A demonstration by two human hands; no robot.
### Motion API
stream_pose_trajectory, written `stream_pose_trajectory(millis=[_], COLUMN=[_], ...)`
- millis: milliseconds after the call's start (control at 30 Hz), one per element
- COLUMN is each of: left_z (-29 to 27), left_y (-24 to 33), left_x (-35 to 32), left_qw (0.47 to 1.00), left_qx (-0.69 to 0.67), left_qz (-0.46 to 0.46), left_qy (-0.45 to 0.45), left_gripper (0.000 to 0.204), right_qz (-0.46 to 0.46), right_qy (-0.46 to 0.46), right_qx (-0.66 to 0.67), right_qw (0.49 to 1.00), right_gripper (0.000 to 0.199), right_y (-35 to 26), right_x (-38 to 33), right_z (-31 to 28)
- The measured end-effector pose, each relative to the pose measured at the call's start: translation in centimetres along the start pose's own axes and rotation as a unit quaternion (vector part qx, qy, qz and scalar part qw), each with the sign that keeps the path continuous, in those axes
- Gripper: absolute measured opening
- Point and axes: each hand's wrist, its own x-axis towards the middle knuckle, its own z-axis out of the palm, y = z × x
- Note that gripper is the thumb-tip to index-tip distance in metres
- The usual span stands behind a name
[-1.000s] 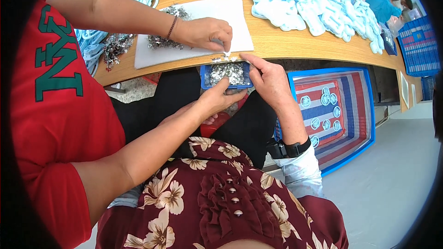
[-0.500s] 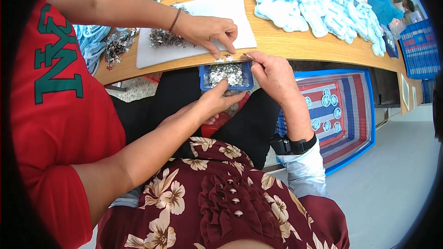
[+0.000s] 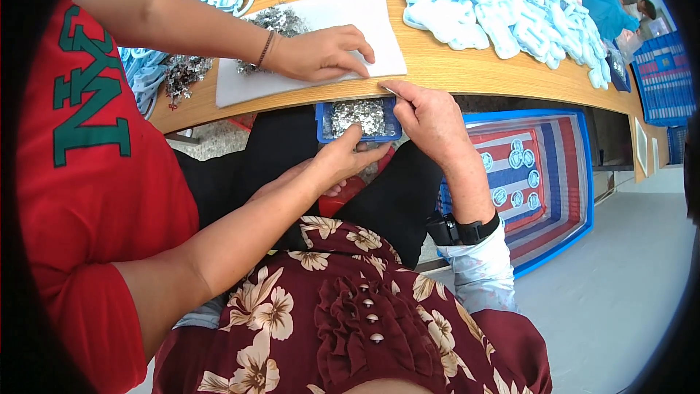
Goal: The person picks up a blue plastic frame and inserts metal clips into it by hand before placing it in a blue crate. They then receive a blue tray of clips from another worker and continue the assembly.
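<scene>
My right hand [image 3: 430, 120] is at the table's front edge, thumb and fingers closed on a thin metal strip [image 3: 391, 90]; its exact kind is too small to tell. Just left of it, below the edge, is a blue plastic box [image 3: 321, 131] full of small shiny metal pieces [image 3: 359, 117]. A co-worker in red holds this box with one hand [image 3: 343, 155]. The co-worker's other hand [image 3: 324, 53] rests over the white foam sheet [image 3: 368, 22]. My left hand [image 3: 335, 189] lies mostly hidden under the co-worker's forearm, only a few fingertips showing.
Metal pieces are heaped on the foam sheet and beside it. Light blue plastic parts [image 3: 503, 0] cover the back of the wooden table [image 3: 481, 73]. To my right, a blue-rimmed bin [image 3: 589, 175] with a striped lining holds several round parts.
The co-worker's upper hand has drawn back from the table edge onto the foam sheet. Small metal pieces under its fingers at the edge are gone from there. My right hand has barely moved.
</scene>
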Motion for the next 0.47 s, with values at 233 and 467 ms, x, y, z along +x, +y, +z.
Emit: stream_pose_trajectory(millis=[233, 467], left_z=[-1.6, -2.9], left_y=[2.0, -1.1], left_x=[1.1, -4.2], left_qw=[0.995, 0.982], left_qx=[-0.062, 0.142], left_qz=[-0.083, -0.125], left_qy=[-0.006, -0.015], left_gripper=[0.067, 0.06], right_qz=[0.02, 0.06], right_qy=[0.05, 0.124], right_qx=[0.045, 0.135], right_qw=[0.998, 0.981], right_gripper=[0.028, 0.023], right_y=[1.0, 0.6], right_x=[-0.5, -0.4], right_z=[0.4, -0.2])
